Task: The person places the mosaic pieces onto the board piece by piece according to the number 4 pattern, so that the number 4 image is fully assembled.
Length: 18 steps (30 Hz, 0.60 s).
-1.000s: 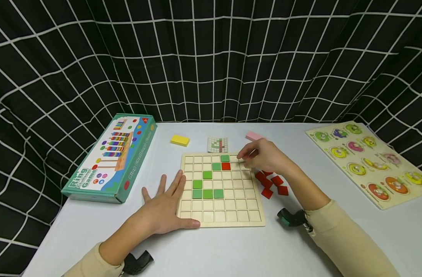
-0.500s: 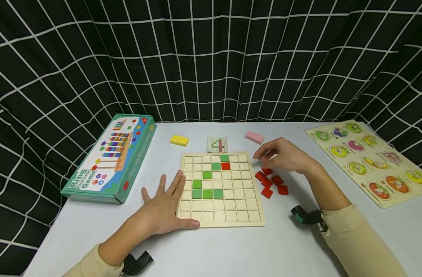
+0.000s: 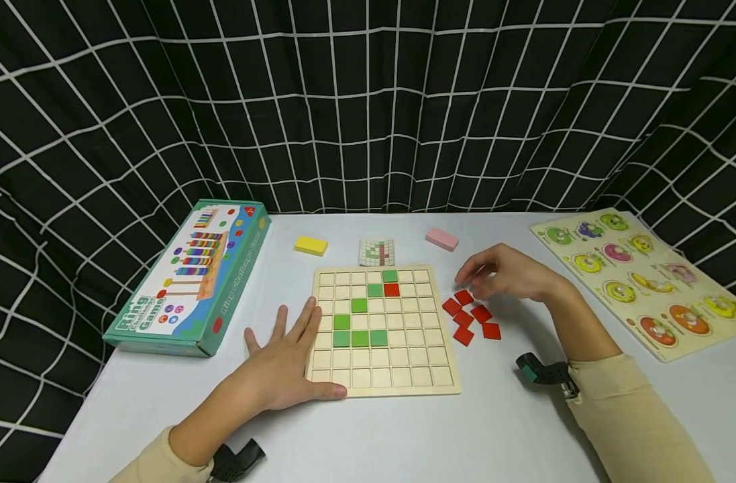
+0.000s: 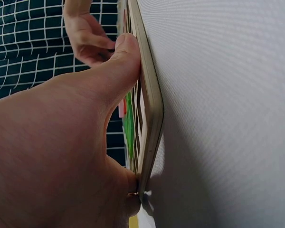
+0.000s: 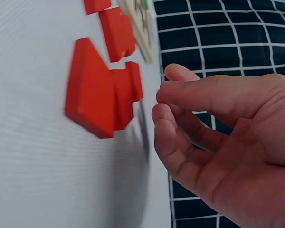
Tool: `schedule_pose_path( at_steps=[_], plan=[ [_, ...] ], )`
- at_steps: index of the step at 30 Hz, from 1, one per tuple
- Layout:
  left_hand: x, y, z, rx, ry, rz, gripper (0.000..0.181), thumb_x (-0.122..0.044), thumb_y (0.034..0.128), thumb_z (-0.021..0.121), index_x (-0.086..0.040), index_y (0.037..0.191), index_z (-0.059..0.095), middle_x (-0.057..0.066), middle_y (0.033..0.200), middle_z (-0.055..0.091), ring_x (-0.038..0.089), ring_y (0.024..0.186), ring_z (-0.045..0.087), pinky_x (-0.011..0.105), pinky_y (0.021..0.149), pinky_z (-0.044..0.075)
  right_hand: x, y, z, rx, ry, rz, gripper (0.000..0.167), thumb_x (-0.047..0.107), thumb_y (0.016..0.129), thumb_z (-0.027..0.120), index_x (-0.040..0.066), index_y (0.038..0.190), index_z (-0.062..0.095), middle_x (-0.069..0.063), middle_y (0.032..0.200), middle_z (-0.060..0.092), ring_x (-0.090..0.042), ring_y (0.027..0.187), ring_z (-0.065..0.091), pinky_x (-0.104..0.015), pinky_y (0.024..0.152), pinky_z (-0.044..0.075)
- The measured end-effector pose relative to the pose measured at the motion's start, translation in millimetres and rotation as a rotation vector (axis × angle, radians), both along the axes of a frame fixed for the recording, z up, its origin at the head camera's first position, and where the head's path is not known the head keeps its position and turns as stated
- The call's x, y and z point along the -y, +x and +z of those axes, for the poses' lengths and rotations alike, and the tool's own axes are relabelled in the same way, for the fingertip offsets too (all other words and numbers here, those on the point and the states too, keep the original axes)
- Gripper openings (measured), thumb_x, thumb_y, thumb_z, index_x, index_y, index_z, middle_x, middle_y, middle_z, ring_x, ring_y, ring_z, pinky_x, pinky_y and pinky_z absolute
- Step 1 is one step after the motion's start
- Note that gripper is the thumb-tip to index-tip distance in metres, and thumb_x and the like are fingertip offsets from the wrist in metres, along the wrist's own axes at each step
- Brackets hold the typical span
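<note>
My left hand (image 3: 286,365) lies spread with straight fingers on the left edge of a square wooden grid board (image 3: 425,377). Its thumb presses the near edge, and the left wrist view shows the thumb (image 4: 127,50) against the rim. Several green square tiles (image 3: 359,305) and one red tile (image 3: 391,290) sit in the board's cells. To the right of the board, my right hand (image 3: 509,272) hovers at the far side of several loose red tiles (image 3: 463,318). In the right wrist view its fingers (image 5: 199,95) are loosely bent with nothing between them, apart from the nearest red tile (image 5: 88,90).
Behind the board lies a small printed pattern card (image 3: 377,253), between a yellow block (image 3: 310,245) and a pink block (image 3: 442,239). A ring game box (image 3: 189,275) stands at the left. A fruit puzzle board (image 3: 645,282) occupies the right. Black gridded curtain (image 3: 368,107) encloses the table.
My right hand has moved right, from over the board's upper right corner to beside the loose red tiles, uncovering the pink block. The left hand and the tiles on the board stay put.
</note>
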<state>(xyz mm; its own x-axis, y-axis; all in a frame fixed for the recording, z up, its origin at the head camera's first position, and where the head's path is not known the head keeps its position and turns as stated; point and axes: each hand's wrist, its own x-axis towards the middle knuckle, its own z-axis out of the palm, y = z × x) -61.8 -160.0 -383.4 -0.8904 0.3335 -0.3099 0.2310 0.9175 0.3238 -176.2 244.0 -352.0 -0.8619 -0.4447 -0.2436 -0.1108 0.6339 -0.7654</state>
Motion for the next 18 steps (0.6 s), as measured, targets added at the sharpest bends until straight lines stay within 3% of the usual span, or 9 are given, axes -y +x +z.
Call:
schedule_pose_path(
  at_steps=[5, 18],
  plan=[
    [0.5, 0.1, -0.5, 0.002, -0.001, -0.001, 0.136, -0.087, 0.0735, 0.068, -0.013, 0.169, 0.005, -0.001, 0.177, -0.007, 0.048, 0.16, -0.006, 0.093, 0.102, 0.0, 1.3, -3.8, -8.7, 0.039, 0.007, 0.006, 0.031, -0.004, 0.081, 0.078, 0.0, 0.112, 0.076, -0.013, 0.106, 0.073, -0.027, 0.096, 0.063, -0.027, 0.081, 0.056],
    [0.8, -0.1, -1.1, 0.001, -0.003, 0.001, 0.137, -0.088, 0.0728, 0.068, -0.013, 0.169, 0.005, -0.001, 0.177, -0.007, 0.048, 0.16, -0.006, 0.093, 0.101, 0.0, 3.7, -6.7, -14.4, 0.004, 0.05, 0.023, 0.03, -0.005, 0.08, 0.078, 0.003, 0.109, 0.078, -0.011, 0.1, 0.071, -0.026, 0.093, 0.06, -0.026, 0.077, 0.055]
  ],
)
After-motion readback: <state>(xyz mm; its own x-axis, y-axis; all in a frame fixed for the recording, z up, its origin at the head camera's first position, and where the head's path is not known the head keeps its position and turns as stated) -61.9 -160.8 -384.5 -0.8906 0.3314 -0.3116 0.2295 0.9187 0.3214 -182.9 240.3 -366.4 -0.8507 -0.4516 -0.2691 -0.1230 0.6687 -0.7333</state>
